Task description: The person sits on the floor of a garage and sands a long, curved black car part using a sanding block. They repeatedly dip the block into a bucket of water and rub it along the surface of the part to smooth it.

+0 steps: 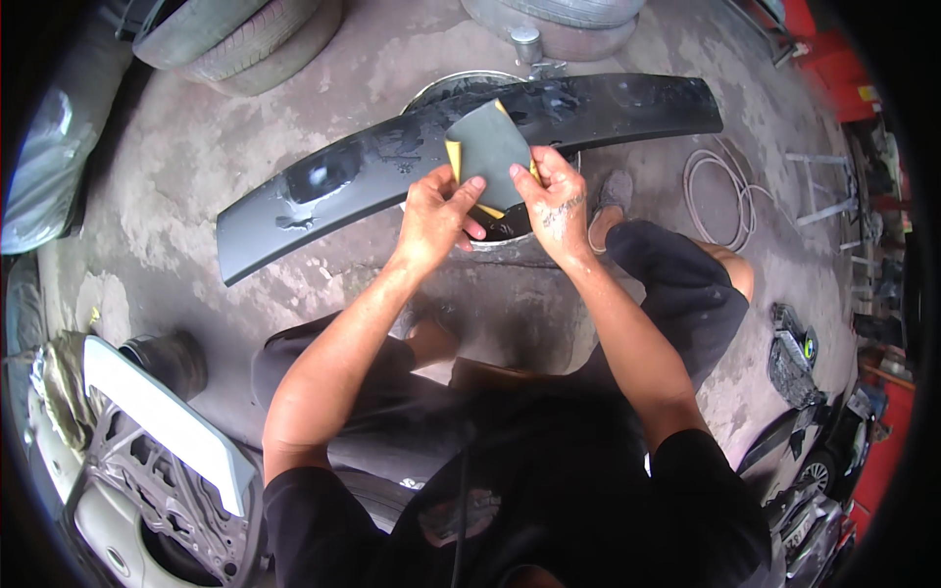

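A sheet of grey sandpaper point(493, 149) with yellow backing at its curled edges is held up between my two hands. My left hand point(431, 218) pinches its lower left side, thumb on the grey face. On the right side, my right hand point(557, 204) grips it the same way. Just beyond and below it lies a long, curved, dark car spoiler panel point(632, 110), wet in patches. This panel rests across a round tub point(578, 169), whose dark inside shows below the sandpaper. The sandpaper hides the panel's middle.
Stacked tyres point(240, 44) stand at the far left, with more tyres point(578, 24) at the far middle. Near these is a small metal can point(526, 44). A coiled hose point(720, 201) lies right. At lower left are a white panel point(162, 416) and a car door point(147, 480).
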Tool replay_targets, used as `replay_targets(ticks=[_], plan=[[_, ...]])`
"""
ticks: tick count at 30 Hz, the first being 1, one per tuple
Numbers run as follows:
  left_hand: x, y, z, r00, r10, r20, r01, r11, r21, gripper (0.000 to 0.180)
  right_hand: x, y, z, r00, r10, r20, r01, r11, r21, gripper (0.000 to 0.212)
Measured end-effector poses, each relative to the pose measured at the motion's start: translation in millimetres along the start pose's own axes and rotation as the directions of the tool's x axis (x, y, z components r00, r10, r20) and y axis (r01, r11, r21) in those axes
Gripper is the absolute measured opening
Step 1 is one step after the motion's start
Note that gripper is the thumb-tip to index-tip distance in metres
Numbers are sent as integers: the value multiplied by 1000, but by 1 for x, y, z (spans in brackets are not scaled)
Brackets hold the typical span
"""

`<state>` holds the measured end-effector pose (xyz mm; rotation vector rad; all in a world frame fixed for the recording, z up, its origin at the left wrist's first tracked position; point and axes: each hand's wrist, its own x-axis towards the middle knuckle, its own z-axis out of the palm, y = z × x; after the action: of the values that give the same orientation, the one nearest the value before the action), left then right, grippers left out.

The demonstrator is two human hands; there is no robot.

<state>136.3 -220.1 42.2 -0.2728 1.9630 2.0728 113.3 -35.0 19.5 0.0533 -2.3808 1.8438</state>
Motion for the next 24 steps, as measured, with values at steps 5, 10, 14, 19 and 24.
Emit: replay_targets(ticks=[5,10,14,19,24], plan=[[-2,12,-7,1000,-19,12,16,984,180,24,-5,14,-14,983,132,129,-132,991,-15,18],[1,9,-10,997,53,58,-64,977,201,24,0,3,-38,855,365,369,-421,903,83,22],[8,19,-22,993,43,114,-32,995,-96,26,-8,4,-41,771,357,528,-621,604,499,24],[6,24,-20,973,103,206,-81,990,-112,28,-10,10,-31,810,342,477,-583,378,719,37],[7,18,-19,949,266,167,-241,958,-155,23,-13,1,-35,885,139,445,-437,578,689,50]])
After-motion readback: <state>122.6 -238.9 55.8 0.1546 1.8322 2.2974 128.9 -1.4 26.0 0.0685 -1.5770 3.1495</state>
